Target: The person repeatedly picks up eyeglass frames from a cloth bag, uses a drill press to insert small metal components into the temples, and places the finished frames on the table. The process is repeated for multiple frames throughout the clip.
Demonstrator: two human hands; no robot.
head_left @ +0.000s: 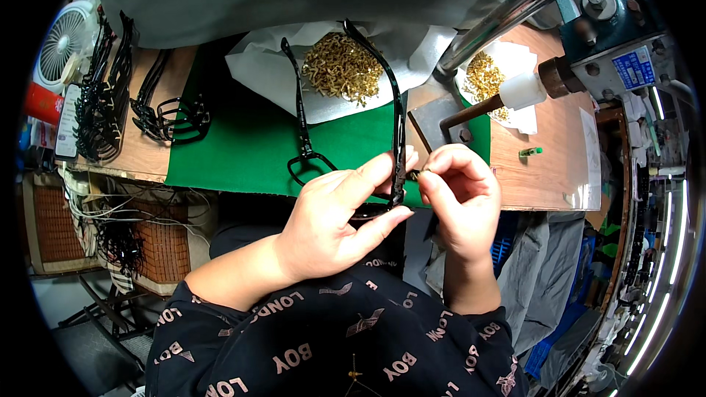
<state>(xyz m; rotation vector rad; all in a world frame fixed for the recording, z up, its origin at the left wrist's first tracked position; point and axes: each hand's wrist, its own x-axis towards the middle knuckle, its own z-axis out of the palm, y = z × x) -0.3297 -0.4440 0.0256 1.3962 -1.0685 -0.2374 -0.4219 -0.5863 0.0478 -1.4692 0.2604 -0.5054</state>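
My left hand [320, 217] is closed round a black eyeglass frame [399, 114], whose two temples point away from me, unfolded. Its front sits low, partly hidden by my fingers. Close by on the right, my right hand [467, 202] pinches a tiny dark piece with a glint of gold [415, 175] between thumb and forefinger, beside the right temple near its hinge end. Whether the piece touches the frame I cannot tell. Beyond the hands, a heap of small gold metal parts [342, 66] lies on a white sheet [257, 66].
A green mat [228, 140] covers the middle of the wooden table. Several black eyeglass frames [110, 110] are stacked at the left, near a white fan [65, 40] and a phone [68, 121]. At right stand a press [588, 22], another gold heap [485, 77] and a small green object [530, 152].
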